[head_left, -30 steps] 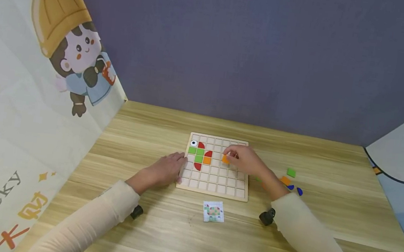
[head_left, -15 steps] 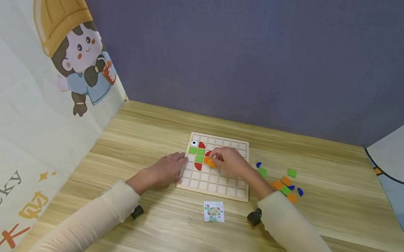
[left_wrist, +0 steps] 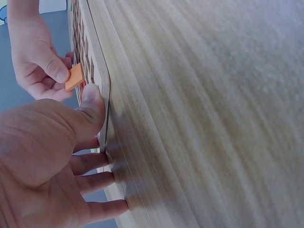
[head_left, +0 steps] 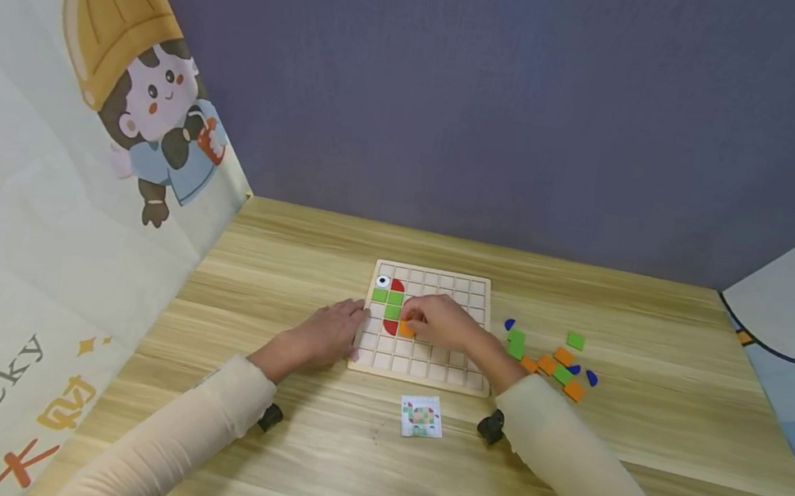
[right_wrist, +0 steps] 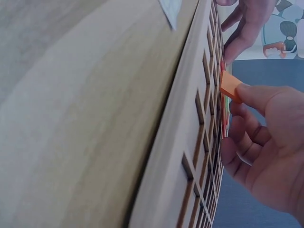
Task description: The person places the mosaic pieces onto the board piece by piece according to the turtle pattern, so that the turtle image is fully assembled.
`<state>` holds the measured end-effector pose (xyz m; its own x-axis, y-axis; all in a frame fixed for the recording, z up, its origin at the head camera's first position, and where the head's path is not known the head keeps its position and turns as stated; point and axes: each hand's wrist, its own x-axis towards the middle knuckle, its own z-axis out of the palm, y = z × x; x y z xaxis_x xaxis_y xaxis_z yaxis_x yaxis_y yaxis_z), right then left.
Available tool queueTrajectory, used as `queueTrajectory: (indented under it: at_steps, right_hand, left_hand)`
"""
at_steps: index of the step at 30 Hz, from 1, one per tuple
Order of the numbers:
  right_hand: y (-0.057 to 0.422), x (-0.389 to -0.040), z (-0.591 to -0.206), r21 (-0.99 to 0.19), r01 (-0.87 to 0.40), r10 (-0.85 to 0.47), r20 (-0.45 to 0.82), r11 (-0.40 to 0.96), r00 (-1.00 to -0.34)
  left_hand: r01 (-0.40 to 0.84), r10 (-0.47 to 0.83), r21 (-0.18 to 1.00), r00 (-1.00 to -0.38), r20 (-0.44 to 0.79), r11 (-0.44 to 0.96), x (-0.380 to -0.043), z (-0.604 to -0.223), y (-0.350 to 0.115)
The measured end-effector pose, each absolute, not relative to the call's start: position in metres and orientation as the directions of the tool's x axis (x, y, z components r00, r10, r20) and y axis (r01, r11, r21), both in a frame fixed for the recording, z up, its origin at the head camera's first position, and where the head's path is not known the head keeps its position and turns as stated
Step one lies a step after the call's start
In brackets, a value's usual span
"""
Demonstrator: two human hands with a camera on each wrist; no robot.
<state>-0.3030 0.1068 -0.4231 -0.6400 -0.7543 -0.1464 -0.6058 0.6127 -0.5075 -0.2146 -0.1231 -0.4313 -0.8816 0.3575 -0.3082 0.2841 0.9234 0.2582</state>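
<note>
A wooden grid board [head_left: 427, 372] lies on the table, bearing a round eye piece [head_left: 382, 282], several green square tiles and red quarter-round pieces. My right hand [head_left: 444, 321] pinches an orange square tile [right_wrist: 230, 86] between thumb and fingers; in the left wrist view the tile [left_wrist: 74, 77] is tilted close over the grid. From above, that tile overlaps the cell right of the lower red piece [head_left: 389, 327], and the hand hides the cells behind it. My left hand [head_left: 327, 332] rests at the board's left edge, fingers extended, with its thumb [left_wrist: 91, 97] against the frame.
Right of the board lie loose pieces: green tiles [head_left: 515, 344], orange tiles [head_left: 574, 391] and blue half-rounds [head_left: 592, 378]. A small printed pattern card [head_left: 421, 416] sits in front of the board. A dark wall panel [head_left: 496, 111] rises behind the table.
My right hand has carried the orange tile leftward across the board, then slightly nearer to me, beside the lower red piece. More loose pieces at the right have come into sight. My left hand stays put.
</note>
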Motion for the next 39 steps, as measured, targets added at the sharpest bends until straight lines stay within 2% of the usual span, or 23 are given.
queueTrajectory:
  at_steps: [23,39]
  right_hand:
    - [0.113,-0.318,-0.426,-0.466,-0.619,-0.739,-0.125,0.633,-0.662]
    - [0.139,-0.338,-0.424,-0.493,-0.572,-0.709,-0.14,0.655,-0.691]
  left_hand:
    - [0.235,0.323,0.288,-0.894,-0.311,0.928,-0.225,-0.431,-0.113]
    - [0.217,0.3,0.274,-0.902,-0.311,0.937,-0.231,-0.43,-0.105]
